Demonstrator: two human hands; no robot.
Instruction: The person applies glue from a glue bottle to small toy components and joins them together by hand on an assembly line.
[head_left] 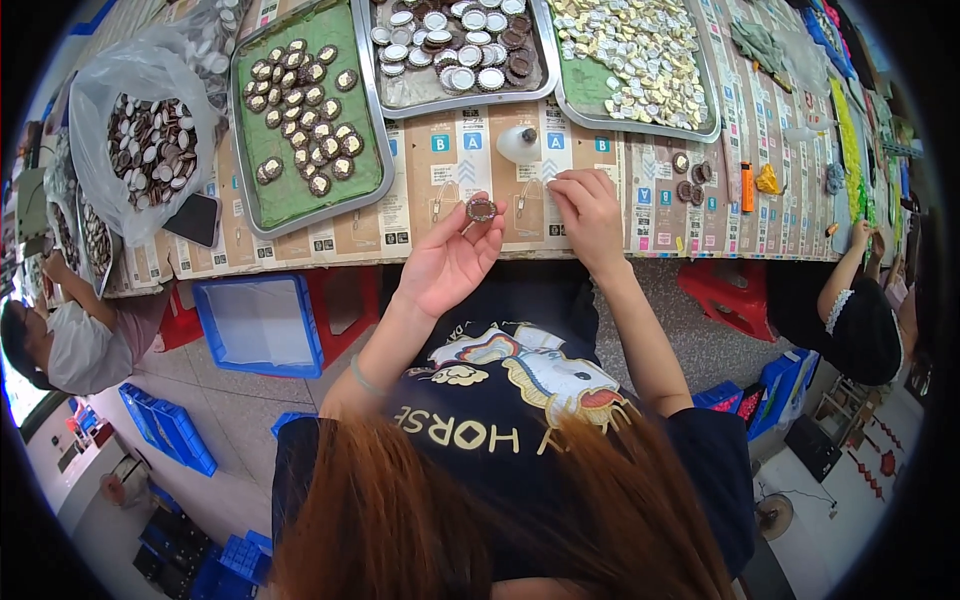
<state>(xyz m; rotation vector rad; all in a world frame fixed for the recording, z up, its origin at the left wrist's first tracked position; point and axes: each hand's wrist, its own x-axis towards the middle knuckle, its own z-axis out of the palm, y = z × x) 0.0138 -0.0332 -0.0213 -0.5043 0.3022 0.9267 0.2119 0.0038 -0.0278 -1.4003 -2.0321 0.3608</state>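
My left hand (455, 250) is palm up over the table's near edge, thumb and fingers closed on a dark brown, bottle-cap-like disc (481, 209). To its right, my right hand (592, 215) is held with thumb and forefinger pinched together; what lies between them is too small to make out. A white squeeze bottle (517, 146) with a dark tip stands just beyond both hands. Brown caps with gold centres (315, 150) lie in the green-lined left tray (383, 150). White and brown caps (462, 55) fill the middle tray (470, 107). Small gold and silvery pieces (640, 60) cover much of the right tray (640, 128).
Loose brown caps (692, 190), an orange lighter-like object (747, 187) and a yellow lump (768, 180) lie right. A plastic bag (90, 130) of caps and a phone (193, 220) are left. People sit at both sides. A blue crate (205, 310) stands below the table edge.
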